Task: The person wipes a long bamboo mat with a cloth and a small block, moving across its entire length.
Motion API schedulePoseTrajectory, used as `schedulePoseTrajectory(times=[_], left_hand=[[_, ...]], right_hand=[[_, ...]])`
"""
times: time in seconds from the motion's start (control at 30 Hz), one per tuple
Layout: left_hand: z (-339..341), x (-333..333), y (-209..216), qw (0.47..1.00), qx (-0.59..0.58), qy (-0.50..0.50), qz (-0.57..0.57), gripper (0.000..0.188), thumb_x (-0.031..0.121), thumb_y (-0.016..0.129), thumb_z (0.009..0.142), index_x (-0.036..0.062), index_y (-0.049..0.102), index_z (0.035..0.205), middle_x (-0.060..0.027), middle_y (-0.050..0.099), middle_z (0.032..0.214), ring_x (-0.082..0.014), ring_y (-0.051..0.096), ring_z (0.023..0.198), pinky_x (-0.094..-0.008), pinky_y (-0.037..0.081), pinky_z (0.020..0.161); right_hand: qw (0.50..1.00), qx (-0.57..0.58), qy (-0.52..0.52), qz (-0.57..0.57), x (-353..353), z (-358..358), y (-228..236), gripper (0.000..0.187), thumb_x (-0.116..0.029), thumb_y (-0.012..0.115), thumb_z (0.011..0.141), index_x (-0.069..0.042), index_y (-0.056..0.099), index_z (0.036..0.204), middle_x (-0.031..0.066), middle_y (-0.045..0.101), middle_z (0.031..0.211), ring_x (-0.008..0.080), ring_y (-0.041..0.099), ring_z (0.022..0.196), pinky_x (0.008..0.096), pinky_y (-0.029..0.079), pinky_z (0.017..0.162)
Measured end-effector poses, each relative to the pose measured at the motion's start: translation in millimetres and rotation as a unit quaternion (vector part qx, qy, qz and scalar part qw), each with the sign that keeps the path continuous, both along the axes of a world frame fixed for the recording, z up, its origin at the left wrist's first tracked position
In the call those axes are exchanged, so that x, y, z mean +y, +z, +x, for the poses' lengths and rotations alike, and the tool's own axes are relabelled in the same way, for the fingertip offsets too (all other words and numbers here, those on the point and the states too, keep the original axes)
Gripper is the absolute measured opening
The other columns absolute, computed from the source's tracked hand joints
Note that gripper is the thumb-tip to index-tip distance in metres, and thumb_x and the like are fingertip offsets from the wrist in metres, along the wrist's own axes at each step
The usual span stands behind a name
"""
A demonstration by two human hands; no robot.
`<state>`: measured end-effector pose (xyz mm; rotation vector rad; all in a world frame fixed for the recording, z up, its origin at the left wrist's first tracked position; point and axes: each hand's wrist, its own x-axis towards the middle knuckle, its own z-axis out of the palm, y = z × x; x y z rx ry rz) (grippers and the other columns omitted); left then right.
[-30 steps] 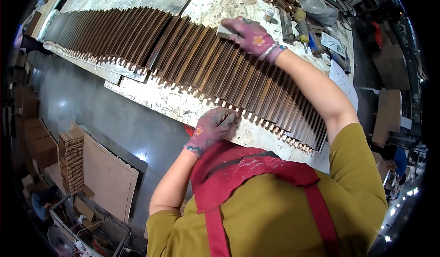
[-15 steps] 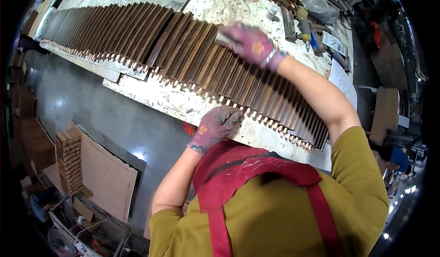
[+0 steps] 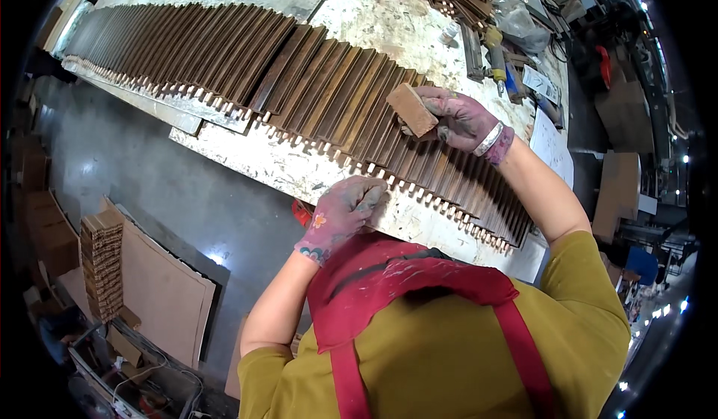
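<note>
Dark wooden slats (image 3: 321,90), faintly glossy; brown block (image 3: 412,111), matt and grainy; red cloth apron (image 3: 389,288); smooth, shiny floor (image 3: 157,157).

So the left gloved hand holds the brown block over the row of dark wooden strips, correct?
Wrong hand: the head view shows the right gloved hand holding the brown block over the row of dark wooden strips.

Dark brown slats (image 3: 307,86) (pale pegs (image 3: 370,168) jut from their near ends) lie side by side in a long row; over its right half, a tan rectangular block (image 3: 411,110) is held tilted.
</note>
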<state>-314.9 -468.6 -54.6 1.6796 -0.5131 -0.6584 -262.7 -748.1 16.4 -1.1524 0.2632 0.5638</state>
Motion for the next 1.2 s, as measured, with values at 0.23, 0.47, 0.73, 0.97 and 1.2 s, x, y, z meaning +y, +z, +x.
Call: schedulePoseTrajectory(times=[0.23,0.47,0.73,0.97,1.2], left_hand=[[7,-5,6,0.995,-0.075,0.026,0.061,0.029,0.023,0.060,0.093,0.0089,0.067,0.117,-0.0113,0.067,0.114,-0.0266,0.064,0.104,-0.0334,0.050,0.091],[14,-4,-2,0.998,-0.035,0.035,0.033,0.026,0.024,0.059,0.095,0.0070,0.068,0.114,-0.0118,0.069,0.109,-0.0260,0.066,0.100,-0.0327,0.051,0.088],[26,13,6,0.995,-0.010,0.096,0.023,0.030,0.029,0.057,0.097,0.0062,0.070,0.111,-0.0121,0.070,0.109,-0.0272,0.065,0.103,-0.0340,0.050,0.091],[34,22,-1,0.997,-0.013,0.058,0.052,0.029,0.007,0.062,0.087,0.0064,0.068,0.115,-0.0075,0.070,0.111,-0.0176,0.065,0.099,-0.0290,0.050,0.091],[42,28,-14,0.995,0.010,0.102,0.010,0.033,0.033,0.057,0.098,0.0054,0.070,0.110,-0.0132,0.069,0.109,-0.0279,0.066,0.101,-0.0337,0.050,0.089]], right_hand=[[0.790,-0.316,0.103,-0.515,52,80,-21,0.047,-0.026,0.063,0.094,-0.015,0.052,0.139,0.0065,0.065,0.117,0.0248,0.065,0.099,0.0402,0.055,0.083],[0.544,-0.423,0.292,-0.663,43,-17,6,0.040,-0.022,0.064,0.090,-0.018,0.056,0.130,0.0086,0.063,0.100,0.0240,0.062,0.088,0.0397,0.049,0.078],[0.638,-0.450,0.123,-0.613,65,82,-16,0.031,-0.039,0.049,0.099,-0.017,0.059,0.119,0.0092,0.058,0.082,0.0215,0.056,0.065,0.0335,0.049,0.056],[0.553,-0.475,0.283,-0.623,58,-25,14,0.026,-0.026,0.055,0.097,-0.018,0.056,0.121,0.0056,0.059,0.083,0.0184,0.058,0.070,0.0357,0.049,0.064],[0.591,-0.481,0.209,-0.612,100,26,-16,0.035,-0.027,0.054,0.095,-0.016,0.054,0.129,0.0084,0.060,0.093,0.0224,0.061,0.084,0.0380,0.051,0.073]])
